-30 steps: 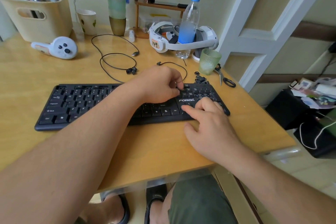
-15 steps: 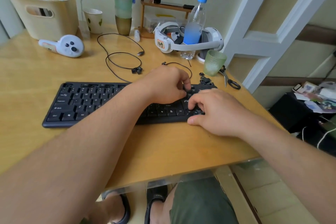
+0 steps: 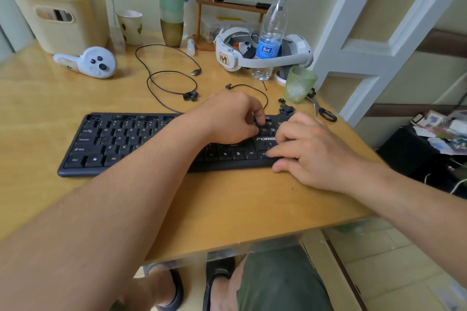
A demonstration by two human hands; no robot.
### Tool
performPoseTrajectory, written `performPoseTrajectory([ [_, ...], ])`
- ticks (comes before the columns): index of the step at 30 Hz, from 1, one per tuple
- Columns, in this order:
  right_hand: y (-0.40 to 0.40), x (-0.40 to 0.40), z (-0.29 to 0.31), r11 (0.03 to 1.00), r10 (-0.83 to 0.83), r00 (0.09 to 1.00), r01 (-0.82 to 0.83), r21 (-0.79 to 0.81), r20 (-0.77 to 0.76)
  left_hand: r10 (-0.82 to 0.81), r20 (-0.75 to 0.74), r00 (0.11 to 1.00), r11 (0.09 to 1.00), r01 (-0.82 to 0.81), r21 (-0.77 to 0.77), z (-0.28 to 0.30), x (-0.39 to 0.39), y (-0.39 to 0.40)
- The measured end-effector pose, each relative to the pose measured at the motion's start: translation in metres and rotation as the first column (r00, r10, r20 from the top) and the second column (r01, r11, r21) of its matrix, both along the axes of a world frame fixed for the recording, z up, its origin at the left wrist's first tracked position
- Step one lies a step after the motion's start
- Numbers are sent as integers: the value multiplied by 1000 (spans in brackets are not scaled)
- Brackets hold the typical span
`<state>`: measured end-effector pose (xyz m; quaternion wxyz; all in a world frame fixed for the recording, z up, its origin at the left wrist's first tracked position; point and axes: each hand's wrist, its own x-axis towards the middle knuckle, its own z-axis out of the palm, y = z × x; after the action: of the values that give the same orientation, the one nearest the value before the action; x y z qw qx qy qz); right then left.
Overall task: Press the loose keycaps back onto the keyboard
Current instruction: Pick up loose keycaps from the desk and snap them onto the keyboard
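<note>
Your left hand pinches a keycap onto the keyboard right of centre frame; your right hand rests relaxed alongside.

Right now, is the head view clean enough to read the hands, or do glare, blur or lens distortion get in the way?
Head view: soft, even light; mild glare on the table at the back; wide-angle bending at the edges; near forearm soft; left hand, right hand and keyboard legible.

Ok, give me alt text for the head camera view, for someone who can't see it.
A person's left hand pinches a keycap down onto a black keyboard while the right hand rests on its right end; loose keycaps lie behind it on the wooden desk.
</note>
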<state>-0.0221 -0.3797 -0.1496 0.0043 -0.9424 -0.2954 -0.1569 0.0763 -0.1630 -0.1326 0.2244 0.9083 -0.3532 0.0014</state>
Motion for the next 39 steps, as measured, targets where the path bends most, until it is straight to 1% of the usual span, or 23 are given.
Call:
performPoseTrajectory([
  [3,-7,-4,-1,996,-53,998,50,72,39,4,-7,1000,1000,-4,1,1,1,1],
  [6,-8,-8,-9,991,-39,996,28,127,85,5,-2,1000,1000,-5,-7,2,1,2],
  [11,-9,-5,-15,997,24,999,-27,79,38,4,9,1000,1000,-4,-3,2,-1,1],
  [12,-9,-4,-12,993,27,998,-32,111,48,1,9,1000,1000,-1,-1,2,-1,1],
  [13,-7,-2,-8,983,25,998,-36,179,62,-1,11,1000,1000,1,3,2,-2,1],
  [15,-3,6,5,928,-30,997,0,372,73,-8,8,1000,1000,8,16,3,-4,0],
  [17,3,22,19,845,-145,989,107,524,31,-31,-28,999,999,31,22,2,-7,-2],
  [18,6,33,26,808,-201,979,177,561,-20,-48,-39,998,998,49,28,1,-9,-3],
  [19,10,46,32,791,-242,967,246,560,-82,-67,-26,997,997,68,44,0,-11,-6],
  [20,15,61,37,798,-264,954,300,522,-144,-83,8,997,994,82,69,-1,-13,-8],
  [22,26,91,41,842,-278,929,358,403,-245,-98,46,994,990,93,106,-3,-14,-11],
  [25,36,135,38,875,-299,893,398,276,-337,-69,-37,997,995,71,69,2,-8,-5],
  [27,35,155,38,885,-327,872,417,206,-364,32,-42,999,997,-29,68,5,3,7],
  [28,34,162,37,890,-335,866,420,177,-371,107,-5,994,991,-106,84,5,11,14],
  [30,31,169,36,909,-320,853,399,121,-411,278,69,958,955,-284,91,3,24,28],
  [31,32,171,35,917,-298,847,382,112,-441,352,76,933,931,-357,73,2,29,33],
  [33,35,171,33,925,-253,846,354,139,-469,445,47,894,895,-446,19,1,34,39],
  [39,38,167,29,929,-199,859,318,187,-472,486,22,874,874,-485,-20,0,36,39],
])
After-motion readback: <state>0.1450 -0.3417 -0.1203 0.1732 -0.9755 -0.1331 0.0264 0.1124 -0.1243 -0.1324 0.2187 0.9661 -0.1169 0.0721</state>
